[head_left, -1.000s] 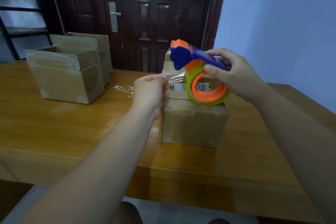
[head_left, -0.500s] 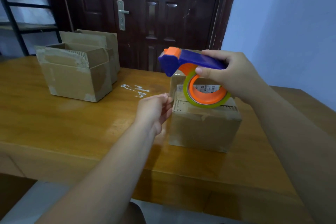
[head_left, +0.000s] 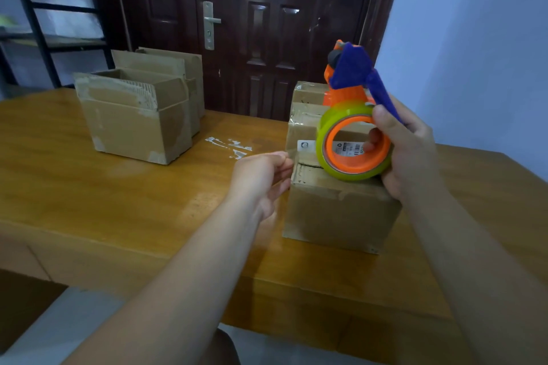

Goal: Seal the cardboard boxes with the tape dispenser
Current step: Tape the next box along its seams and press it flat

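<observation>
Centre of the frame, nearest: the left hand [head_left: 261, 178] has its fingers curled, tips against the upper left corner of the closest cardboard box [head_left: 338, 210]. Whether they pinch an end of clear tape I cannot tell. The box stands on the table [head_left: 118, 201] with its top flaps down and a seam showing. It looks light and thin-walled, so it would likely slide on the glossy wood and dent under hard pressure; bracing its side seems wise.

Just right of centre, the right hand [head_left: 409, 157] is clamped on the tape dispenser [head_left: 353, 77], wrapped around the blue handle with a fingertip inside the orange core. The dispenser hovers over the box top, head tilted upward. It appears to be rigid, light plastic, and the handle is the natural grip, away from the cutter.

Behind it stand two more boxes [head_left: 305, 115], glossy with tape. Tape scraps [head_left: 228, 145] lie on the table mid-frame, and open boxes [head_left: 133, 115] sit upper left.
</observation>
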